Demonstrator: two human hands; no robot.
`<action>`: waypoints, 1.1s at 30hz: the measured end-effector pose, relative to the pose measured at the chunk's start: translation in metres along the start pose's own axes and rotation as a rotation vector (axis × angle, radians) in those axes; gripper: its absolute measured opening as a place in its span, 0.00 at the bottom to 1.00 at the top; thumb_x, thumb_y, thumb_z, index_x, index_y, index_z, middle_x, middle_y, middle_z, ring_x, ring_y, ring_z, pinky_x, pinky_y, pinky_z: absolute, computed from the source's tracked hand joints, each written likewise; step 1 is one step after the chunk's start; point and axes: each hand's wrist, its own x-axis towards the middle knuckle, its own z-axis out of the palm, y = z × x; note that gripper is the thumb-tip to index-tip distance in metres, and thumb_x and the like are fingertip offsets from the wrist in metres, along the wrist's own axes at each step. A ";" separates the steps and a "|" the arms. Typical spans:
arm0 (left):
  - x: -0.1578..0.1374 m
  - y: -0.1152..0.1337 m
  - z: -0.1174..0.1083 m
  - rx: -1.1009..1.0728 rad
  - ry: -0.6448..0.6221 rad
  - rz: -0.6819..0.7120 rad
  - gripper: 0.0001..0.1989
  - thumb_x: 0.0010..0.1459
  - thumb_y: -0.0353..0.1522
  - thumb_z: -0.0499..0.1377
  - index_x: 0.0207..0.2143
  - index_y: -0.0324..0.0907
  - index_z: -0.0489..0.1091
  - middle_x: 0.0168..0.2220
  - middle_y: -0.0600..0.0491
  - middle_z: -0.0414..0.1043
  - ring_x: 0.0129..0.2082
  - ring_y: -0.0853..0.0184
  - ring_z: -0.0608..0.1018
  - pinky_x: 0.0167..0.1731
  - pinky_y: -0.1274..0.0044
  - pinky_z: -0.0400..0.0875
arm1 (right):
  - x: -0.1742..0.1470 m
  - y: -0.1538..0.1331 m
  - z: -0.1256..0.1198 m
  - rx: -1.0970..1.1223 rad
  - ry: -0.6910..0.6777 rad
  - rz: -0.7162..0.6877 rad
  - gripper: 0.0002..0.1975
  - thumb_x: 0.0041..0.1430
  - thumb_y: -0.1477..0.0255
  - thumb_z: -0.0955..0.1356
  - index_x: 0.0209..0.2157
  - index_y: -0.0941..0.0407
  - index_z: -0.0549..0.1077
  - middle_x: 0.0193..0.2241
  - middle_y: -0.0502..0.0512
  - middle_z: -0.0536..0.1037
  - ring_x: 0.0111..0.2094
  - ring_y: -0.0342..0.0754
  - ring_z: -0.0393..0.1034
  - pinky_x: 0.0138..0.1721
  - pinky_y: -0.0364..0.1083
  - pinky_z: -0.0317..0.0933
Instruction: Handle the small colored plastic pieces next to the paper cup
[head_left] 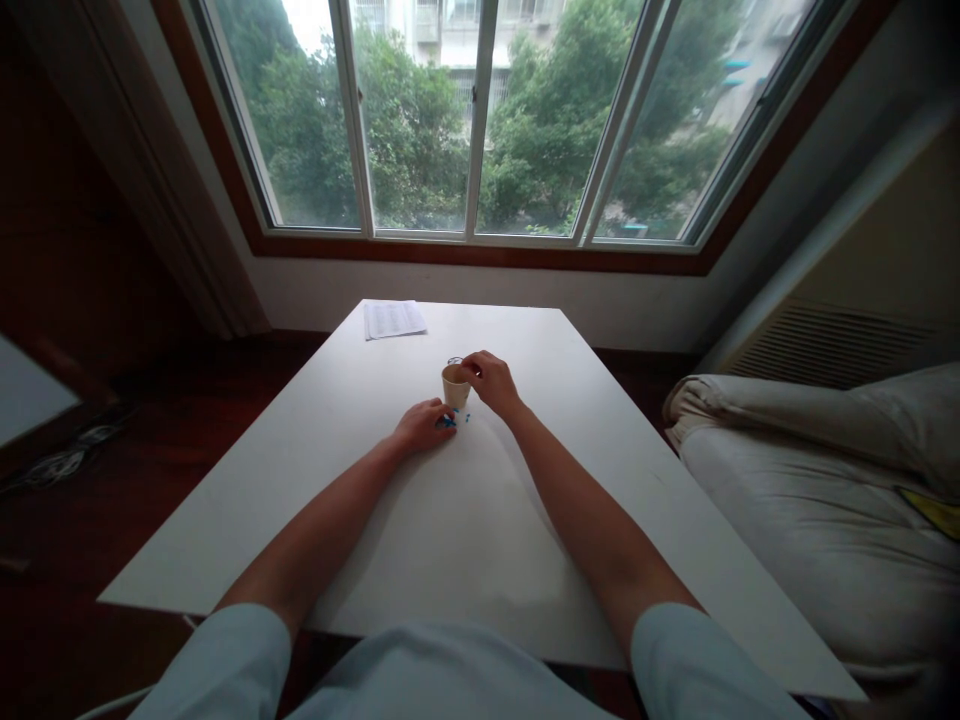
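Observation:
A small pale paper cup (454, 391) stands upright near the middle of the white table (450, 560). My right hand (491, 380) is at the cup's right rim, fingers pinched together over its mouth. Whatever those fingertips hold, if anything, is too small to make out. Just in front of the cup, my left hand (426, 427) rests on the tabletop with thumb and forefinger apart. Several small blue pieces (448, 421) lie between and beside those fingers; their kind cannot be told. Behind the cup sits a small dark, thin-lined object (454, 360), partly hidden.
Printed papers (395, 319) lie at the table's far left corner. A wide window (472, 130) is beyond the table. On the right is a light covered seat or bed (810, 520). Cables (64, 460) lie on the dark floor at left.

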 end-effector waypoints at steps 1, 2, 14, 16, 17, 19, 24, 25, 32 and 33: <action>0.000 0.000 0.000 -0.002 -0.002 0.004 0.13 0.56 0.39 0.62 0.43 0.48 0.76 0.39 0.52 0.72 0.39 0.65 0.74 0.40 0.75 0.68 | 0.001 0.002 0.002 0.008 0.024 0.019 0.10 0.64 0.72 0.63 0.40 0.59 0.75 0.39 0.56 0.75 0.36 0.42 0.66 0.41 0.40 0.58; 0.001 0.001 0.001 -0.004 -0.002 0.007 0.12 0.56 0.39 0.61 0.43 0.48 0.76 0.40 0.52 0.72 0.39 0.65 0.74 0.40 0.75 0.68 | 0.002 0.003 0.004 0.013 0.041 0.037 0.10 0.64 0.72 0.63 0.40 0.59 0.75 0.39 0.56 0.75 0.37 0.42 0.67 0.41 0.40 0.58; 0.001 0.004 -0.001 -0.013 -0.026 0.027 0.10 0.59 0.37 0.58 0.41 0.48 0.76 0.39 0.51 0.73 0.38 0.65 0.74 0.39 0.75 0.68 | 0.002 0.009 -0.009 -0.033 0.011 0.072 0.13 0.64 0.72 0.62 0.42 0.58 0.77 0.41 0.56 0.78 0.39 0.44 0.69 0.43 0.42 0.61; 0.001 0.006 -0.002 -0.008 -0.034 0.032 0.10 0.59 0.36 0.58 0.41 0.47 0.76 0.40 0.51 0.73 0.39 0.64 0.75 0.39 0.75 0.68 | 0.001 0.015 -0.016 -0.080 -0.018 0.098 0.13 0.63 0.73 0.63 0.43 0.58 0.78 0.40 0.56 0.79 0.39 0.44 0.70 0.42 0.42 0.61; 0.001 0.007 -0.002 -0.003 -0.036 0.038 0.10 0.59 0.36 0.58 0.41 0.47 0.76 0.40 0.51 0.74 0.39 0.64 0.75 0.39 0.76 0.68 | 0.000 0.018 -0.019 -0.100 -0.044 0.120 0.13 0.63 0.73 0.63 0.43 0.57 0.78 0.38 0.55 0.79 0.38 0.44 0.71 0.41 0.41 0.61; 0.001 0.008 -0.002 0.006 -0.036 0.053 0.10 0.59 0.36 0.58 0.41 0.47 0.76 0.40 0.51 0.74 0.39 0.64 0.75 0.40 0.76 0.68 | -0.003 0.026 -0.024 -0.120 -0.155 0.175 0.12 0.62 0.74 0.64 0.41 0.57 0.78 0.35 0.53 0.80 0.35 0.43 0.72 0.39 0.40 0.61; 0.002 0.007 0.001 -0.004 -0.016 0.058 0.08 0.59 0.34 0.59 0.40 0.46 0.76 0.42 0.51 0.74 0.39 0.65 0.75 0.38 0.76 0.67 | -0.016 0.041 -0.017 -0.115 -0.580 0.243 0.09 0.58 0.74 0.67 0.38 0.56 0.79 0.28 0.50 0.80 0.28 0.40 0.73 0.34 0.38 0.61; 0.002 0.007 0.001 -0.007 -0.007 0.053 0.08 0.58 0.33 0.59 0.39 0.46 0.76 0.42 0.51 0.73 0.39 0.65 0.75 0.38 0.76 0.67 | -0.019 0.040 -0.013 -0.133 -0.613 0.216 0.09 0.58 0.73 0.68 0.39 0.55 0.79 0.30 0.50 0.80 0.30 0.40 0.74 0.35 0.38 0.61; 0.003 0.001 0.005 -0.015 -0.001 0.031 0.08 0.57 0.31 0.58 0.39 0.45 0.75 0.40 0.51 0.73 0.37 0.66 0.74 0.38 0.76 0.68 | -0.035 0.019 0.019 -0.397 -0.571 0.138 0.13 0.58 0.65 0.70 0.42 0.54 0.79 0.41 0.58 0.80 0.43 0.50 0.74 0.42 0.42 0.62; 0.003 0.000 0.005 -0.015 0.002 0.040 0.08 0.56 0.31 0.58 0.39 0.45 0.75 0.40 0.51 0.73 0.37 0.66 0.74 0.38 0.76 0.68 | -0.037 0.016 0.022 -0.416 -0.559 0.133 0.12 0.59 0.66 0.69 0.42 0.55 0.79 0.42 0.59 0.80 0.44 0.50 0.74 0.42 0.42 0.62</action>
